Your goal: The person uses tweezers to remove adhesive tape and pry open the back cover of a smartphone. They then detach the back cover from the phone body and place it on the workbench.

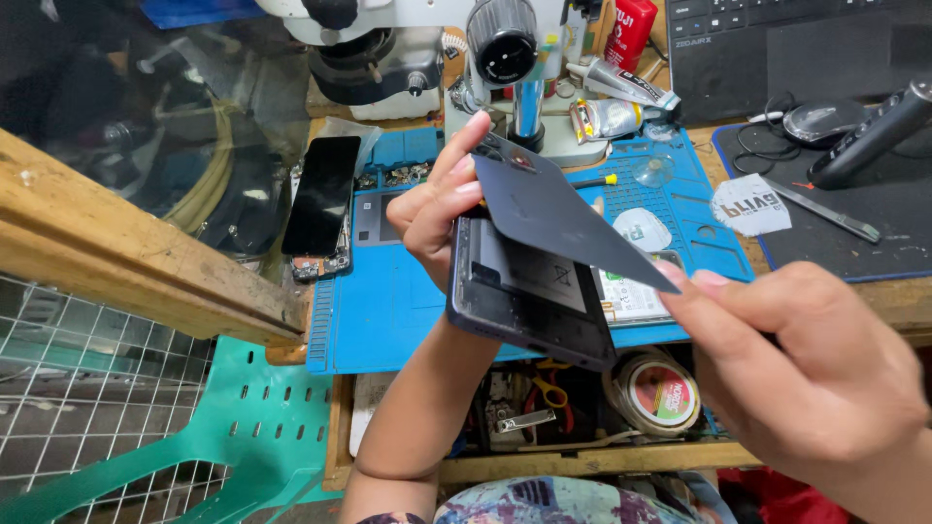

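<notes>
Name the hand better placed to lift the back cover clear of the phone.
Right, probably. The right hand pinches the back cover at its free raised corner, while the left hand grips the phone body.

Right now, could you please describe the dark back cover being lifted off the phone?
The back cover is a thin, flat, matte dark grey panel with a camera cutout at its top corner. It tilts above the opened phone, pinched at its lower corner by the right hand while the left hand touches its upper edge.
</notes>
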